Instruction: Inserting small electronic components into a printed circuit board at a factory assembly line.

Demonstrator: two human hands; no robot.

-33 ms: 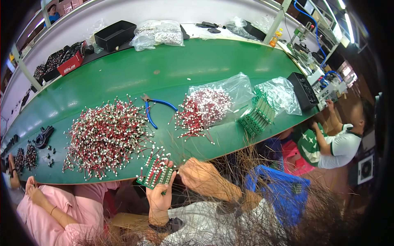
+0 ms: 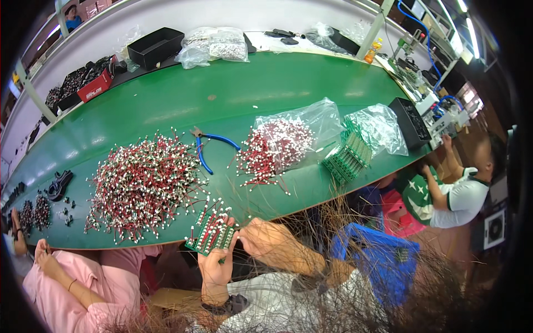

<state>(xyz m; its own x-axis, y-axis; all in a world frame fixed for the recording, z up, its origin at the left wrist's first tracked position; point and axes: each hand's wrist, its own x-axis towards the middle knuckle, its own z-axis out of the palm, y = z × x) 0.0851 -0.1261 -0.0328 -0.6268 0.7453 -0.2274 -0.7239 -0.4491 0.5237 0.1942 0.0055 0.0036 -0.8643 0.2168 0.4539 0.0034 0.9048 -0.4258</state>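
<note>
My left hand (image 2: 215, 271) grips a green circuit board panel (image 2: 206, 237) by its right and lower side, at the bench's front edge. Rows of white connectors with red wires stand on the panel. Close by its right side, my right hand (image 2: 269, 240) has its fingertips pinched together; whatever they hold is too small to make out. Left of the panel lies a big heap of small wired pieces (image 2: 141, 186) with red leads and white ends. A second heap (image 2: 269, 150) of red-wired connectors spills from a clear plastic bag (image 2: 322, 119).
Blue-handled cutters (image 2: 206, 150) lie between the heaps. Stacked green panels (image 2: 348, 158) stand to the right, near a black tray (image 2: 410, 123). A blue crate (image 2: 383, 258) is below the bench edge. People sit at left in pink (image 2: 83, 283) and at right (image 2: 458, 200).
My right hand has shifted slightly left and down, its fingertips now nearer the panel's right side. My left hand and the panel have stayed in place.
</note>
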